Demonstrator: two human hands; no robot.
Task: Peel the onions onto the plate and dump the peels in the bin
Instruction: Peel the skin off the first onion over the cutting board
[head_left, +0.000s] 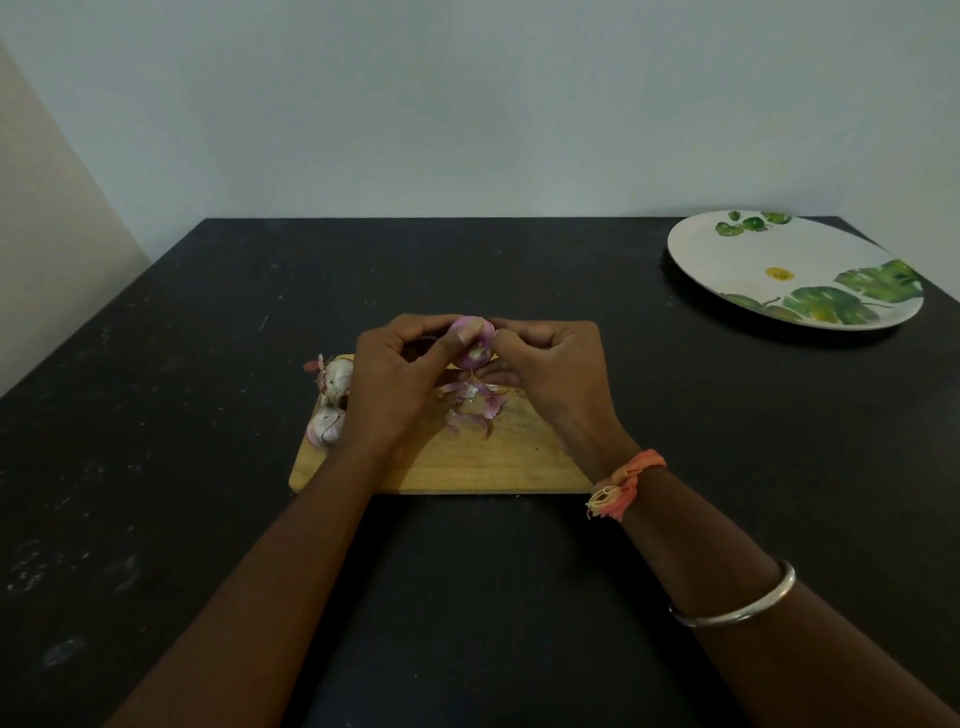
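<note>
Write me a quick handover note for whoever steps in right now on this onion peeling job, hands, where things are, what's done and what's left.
Left hand and right hand both grip one small onion above the cutting board, mid-peel.
Loose peels lie on the board under the hands.
Two unpeeled onions sit at the board's left edge.
Plate at far right holds nothing yet.
No bin in view.
Left: finish this onion, peel the others, plate them, bin the peels.

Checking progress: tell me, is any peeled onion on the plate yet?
No, the plate shows only its leaf print; both hands hold the onion.
</note>
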